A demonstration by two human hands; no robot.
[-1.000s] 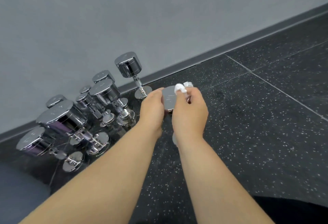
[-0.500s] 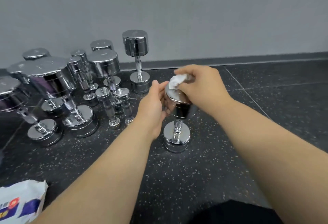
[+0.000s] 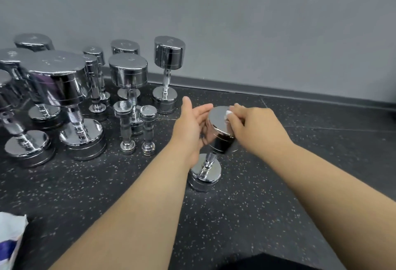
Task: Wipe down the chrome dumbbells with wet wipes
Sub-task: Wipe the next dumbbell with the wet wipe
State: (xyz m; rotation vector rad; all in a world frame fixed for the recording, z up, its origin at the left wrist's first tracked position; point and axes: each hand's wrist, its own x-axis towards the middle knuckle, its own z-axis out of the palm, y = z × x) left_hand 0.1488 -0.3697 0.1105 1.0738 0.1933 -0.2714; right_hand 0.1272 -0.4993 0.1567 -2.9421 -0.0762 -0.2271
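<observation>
A chrome dumbbell (image 3: 216,129) stands on end on the dark speckled floor, near the middle of the view. My right hand (image 3: 255,127) pinches a small white wet wipe (image 3: 228,113) against the right edge of the dumbbell's top face. My left hand (image 3: 189,126) lies with straight fingers along the left side of the upper head, steadying it. Only a corner of the wipe shows past my fingers. The lower head and knurled handle are in plain sight below my hands.
Several more chrome dumbbells (image 3: 128,72) of different sizes stand on end at the left, by the grey wall (image 3: 257,23). A white and blue wipes pack (image 3: 10,242) lies at the bottom left corner. Dark speckled floor stretches to the right.
The view has swung down and left, bringing the dumbbell group and the pack into sight. My right hand slid the wipe from the top's left side to its right edge. My left fingers straightened.
</observation>
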